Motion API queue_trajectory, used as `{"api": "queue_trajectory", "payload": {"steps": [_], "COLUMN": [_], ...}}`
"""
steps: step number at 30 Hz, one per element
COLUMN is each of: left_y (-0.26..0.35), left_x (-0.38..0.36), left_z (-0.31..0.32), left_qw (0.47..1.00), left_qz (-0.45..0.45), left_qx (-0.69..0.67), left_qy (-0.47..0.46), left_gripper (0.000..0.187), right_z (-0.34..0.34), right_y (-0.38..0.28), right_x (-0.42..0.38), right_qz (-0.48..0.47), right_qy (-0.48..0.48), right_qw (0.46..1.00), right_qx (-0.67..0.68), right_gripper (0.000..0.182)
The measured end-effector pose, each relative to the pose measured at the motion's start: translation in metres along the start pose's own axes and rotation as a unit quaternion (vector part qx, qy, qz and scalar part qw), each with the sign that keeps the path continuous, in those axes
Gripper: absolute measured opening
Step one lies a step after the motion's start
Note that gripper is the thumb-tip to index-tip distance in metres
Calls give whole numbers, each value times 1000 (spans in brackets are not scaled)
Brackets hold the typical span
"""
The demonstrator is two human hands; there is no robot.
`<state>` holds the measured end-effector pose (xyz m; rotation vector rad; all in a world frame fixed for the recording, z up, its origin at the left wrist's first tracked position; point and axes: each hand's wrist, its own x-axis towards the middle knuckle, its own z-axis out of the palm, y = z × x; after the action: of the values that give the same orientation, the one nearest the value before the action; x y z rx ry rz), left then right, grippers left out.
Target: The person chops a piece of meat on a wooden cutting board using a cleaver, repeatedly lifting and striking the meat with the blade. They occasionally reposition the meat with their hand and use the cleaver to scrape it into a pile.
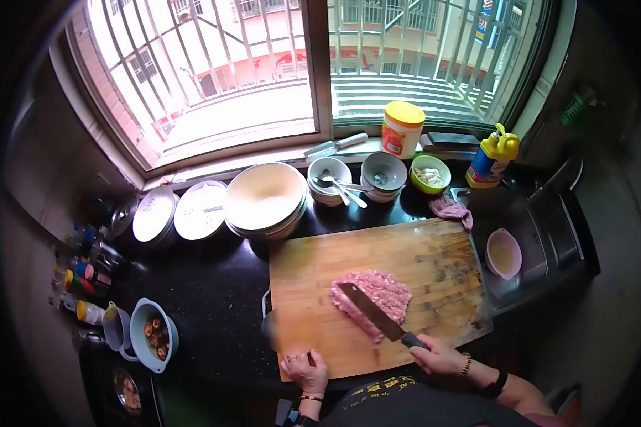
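My right hand (438,356) is closed around the dark handle of a cleaver (370,312). Its wide blade lies across a flattened mound of minced pink meat (388,288) with pale bits in it. The meat is on a large wooden cutting board (434,249), stained dark on its right side. At the board's front left corner, my left hand (306,371) grips the edge with bent fingers, apart from the meat. Part of the board just above that hand looks blurred.
Stacked bowls (267,196), plates (201,210), small bowls with spoons (329,173) and a green bowl (430,174) line the back. A cloth (451,210) touches the board near the sink (534,277), which holds a pink bowl (503,254). Mushrooms soak in a blue basin (149,313) at left.
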<state>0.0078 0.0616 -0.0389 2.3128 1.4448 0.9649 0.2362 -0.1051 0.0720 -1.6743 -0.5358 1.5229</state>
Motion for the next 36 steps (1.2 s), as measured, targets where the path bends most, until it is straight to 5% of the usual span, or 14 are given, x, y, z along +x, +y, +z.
{"api": "queue_trajectory", "payload": {"steps": [5, 9, 16, 21, 25, 29, 31, 36], "left_y": [-1, -2, -2, -3, -3, -5, -4, -6], "left_x": [0, 1, 1, 1, 1, 0, 1, 0], "left_z": [1, 0, -2, -4, -3, -2, -4, -4], "left_qw": [1000, 1000, 999, 999, 998, 999, 998, 997], "left_qz": [12, 20, 30, 29, 32, 33, 33, 36], "left_qx": [3, -2, -15, -19, -29, -24, -31, -50], "left_qy": [-5, -12, -27, -41, -38, -36, -41, -41], "left_gripper": [9, 10, 11, 10, 10, 10, 10, 10], "right_z": [-37, -46, -35, -20, -16, -6, 1, 54], "right_y": [13, 42, 73, 52, 20, 6, 26, -2], "right_x": [-19, -15, 12, 41, 62, 85, 105, 59], "right_qz": [-49, -22, 0, -12, 10, -5, -252, -165], "right_qy": [127, 167, 45, 22, 21, 34, 174, 218], "right_qw": [989, 984, 946, 951, 971, 999, 892, 791], "right_qx": [-55, 61, 322, 310, 237, 16, -332, -547], "right_gripper": [18, 22, 35, 35, 33, 33, 39, 49]}}
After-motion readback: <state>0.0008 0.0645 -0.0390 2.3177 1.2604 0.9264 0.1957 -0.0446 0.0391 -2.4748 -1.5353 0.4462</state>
